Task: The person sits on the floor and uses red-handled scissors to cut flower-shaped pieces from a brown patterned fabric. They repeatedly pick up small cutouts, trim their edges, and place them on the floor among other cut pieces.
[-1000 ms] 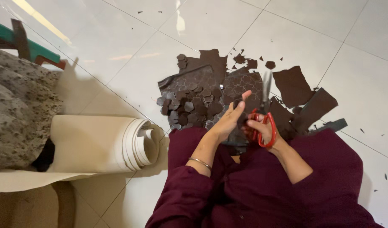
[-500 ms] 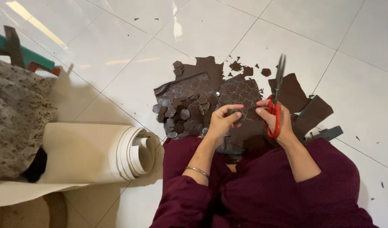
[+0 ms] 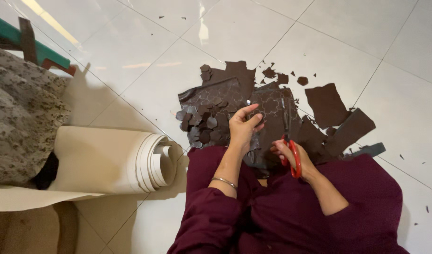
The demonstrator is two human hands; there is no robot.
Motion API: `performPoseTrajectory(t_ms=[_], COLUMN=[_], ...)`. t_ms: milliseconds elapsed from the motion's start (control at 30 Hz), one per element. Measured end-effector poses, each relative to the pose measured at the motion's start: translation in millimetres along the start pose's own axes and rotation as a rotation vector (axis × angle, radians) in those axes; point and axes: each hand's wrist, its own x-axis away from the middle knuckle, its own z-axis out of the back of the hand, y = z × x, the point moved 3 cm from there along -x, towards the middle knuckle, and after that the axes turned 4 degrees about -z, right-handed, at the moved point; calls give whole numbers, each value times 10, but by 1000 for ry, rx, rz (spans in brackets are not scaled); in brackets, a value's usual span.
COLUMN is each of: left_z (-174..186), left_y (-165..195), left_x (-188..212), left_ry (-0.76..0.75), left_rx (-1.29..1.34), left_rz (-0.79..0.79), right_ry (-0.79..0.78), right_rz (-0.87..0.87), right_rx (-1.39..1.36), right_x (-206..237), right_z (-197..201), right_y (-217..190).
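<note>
Red-handled scissors (image 3: 291,141), raised half a second ago, now lowered into the brown patterned sheet (image 3: 267,108); gripped by right hand (image 3: 291,157). Sheet pinched by left hand (image 3: 243,127); cutting evidently resumed.

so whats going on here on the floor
A person sits on a white tiled floor cutting a dark brown patterned sheet. The left hand pinches the sheet's edge, while the right hand works red-handled scissors into it. A pile of small cut-out pieces lies to the left of the hands, and bigger brown offcuts lie to the right. A cream roll of material rests nearby.
</note>
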Motion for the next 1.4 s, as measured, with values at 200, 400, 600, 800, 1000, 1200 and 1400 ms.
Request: performPoseTrajectory(t_ms=[200, 400, 600, 800, 1000, 1200, 1400], left_z=[7, 4, 15, 2, -8, -4, -17], left_y=[26, -17, -111, -153, -125, -118, -135], left_x=[13, 12, -2, 17, 27, 43, 34], left_ry=[12, -27, -83, -150, -153, -134, -168], left_rx=[-4, 7, -29, -12, -51, -64, -72], left_rz=[-9, 43, 80, 100, 41, 52, 16], right_ry=[-55, -109, -141, -186, -216, -231, -214], right_rz=[-20, 16, 79, 149, 159, 191, 205], right_rx=[134, 207, 263, 181, 160, 143, 153], right_x=[86, 115, 138, 182, 211, 227, 228], right_z=[-76, -110, -125, -109, -90, -92, -114], right_y=[40, 14, -1, -39, -73, -118, -135])
